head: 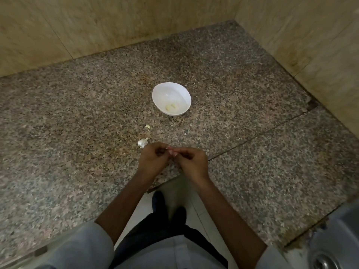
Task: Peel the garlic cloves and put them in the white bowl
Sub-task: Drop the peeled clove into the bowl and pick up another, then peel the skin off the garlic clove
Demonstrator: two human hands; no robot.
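Two grey sleeves (pixel 81 247) lead to two hands, the left hand (pixel 153 156) and right hand (pixel 191 162), curled fingertips meeting on one small pale bit (pixel 171 151), mostly hidden. One garlic head (pixel 142 142) lies at their ten o'clock, just beside the left knuckles. One loose clove (pixel 148 126) sits at eleven. At twelve, well apart, one white bowl (pixel 169 90) holds two peeled cloves (pixel 172 107).

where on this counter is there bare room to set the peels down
Bare granite counter runs left of the white bowl and garlic bulb out to the wall, and right of the bowl down to the sink. Crowded: the strip between bowl and the left hand and right hand, where the bulb and a loose clove lie.
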